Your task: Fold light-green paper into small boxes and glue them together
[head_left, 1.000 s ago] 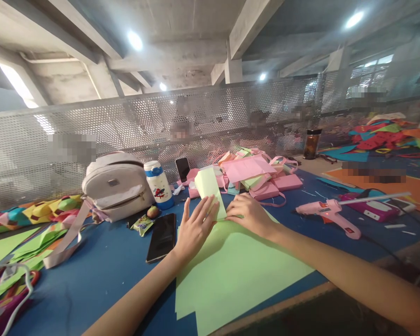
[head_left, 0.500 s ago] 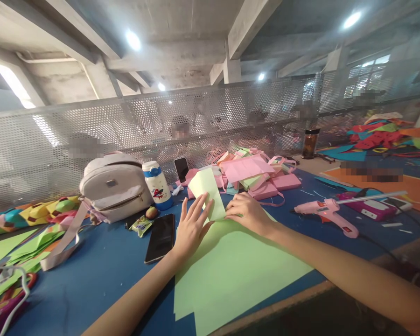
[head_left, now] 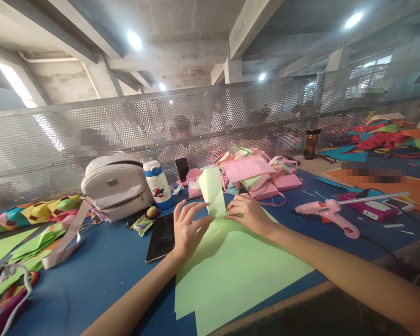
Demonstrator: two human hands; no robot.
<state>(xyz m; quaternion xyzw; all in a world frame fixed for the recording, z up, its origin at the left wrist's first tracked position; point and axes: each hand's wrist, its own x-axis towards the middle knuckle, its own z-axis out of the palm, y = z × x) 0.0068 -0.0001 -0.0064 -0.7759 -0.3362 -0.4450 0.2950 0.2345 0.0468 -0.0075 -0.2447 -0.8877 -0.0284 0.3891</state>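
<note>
A large light green paper sheet [head_left: 238,275] lies on the blue table, its far part folded up into a paler upright flap [head_left: 213,191]. My left hand [head_left: 191,228] is at the flap's left edge, with thumb and forefinger tips on the paper near the fold and the other fingers curved above. On the flap's right lower corner, the fingers of my right hand [head_left: 247,214] are pinched together on the paper. A black smartphone [head_left: 160,238] lies just left of my left hand.
Left stand a beige backpack [head_left: 117,189] and a white-and-blue bottle [head_left: 158,186]. Pink paper pieces [head_left: 248,168] are heaped behind the sheet. A pink glue gun [head_left: 331,212] with a cord lies to the right. A dark jar [head_left: 311,144] stands farther back.
My left hand has drawn back a little from the flap's face to its left edge, its fingers more curled. The flap shows more fully. My right hand stays at the corner.
</note>
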